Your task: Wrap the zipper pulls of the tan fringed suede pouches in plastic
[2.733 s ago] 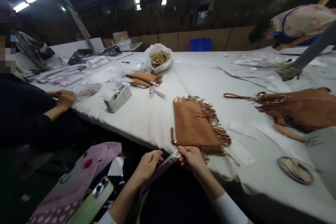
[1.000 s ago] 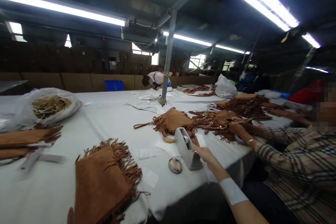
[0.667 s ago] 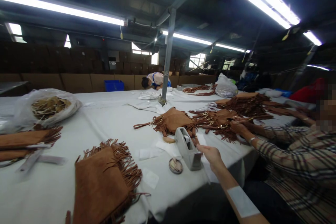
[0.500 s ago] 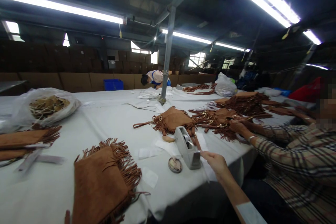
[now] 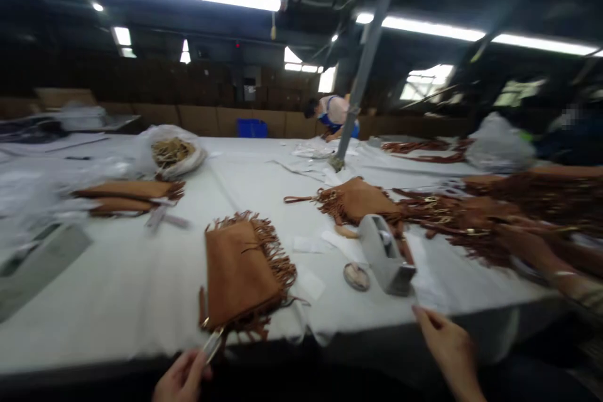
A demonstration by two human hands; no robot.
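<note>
Your left grip [image 5: 181,377] is pinching a strip [image 5: 213,344]; your right grip [image 5: 446,344], fingertips together, hold unclear, is maybe getting tape [image 5: 385,240], next needing gentle carrying.

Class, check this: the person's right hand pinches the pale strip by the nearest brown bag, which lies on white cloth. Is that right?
Not quite: the head view shows the left hand pinching the pale strip by the nearest brown bag, which lies on white cloth.

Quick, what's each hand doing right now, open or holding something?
Left hand: closed, pinching a pale strip by the fringed pouch.
Right hand: looks pinched near the right-side tape dispenser; whether it holds anything can't be told.
</note>
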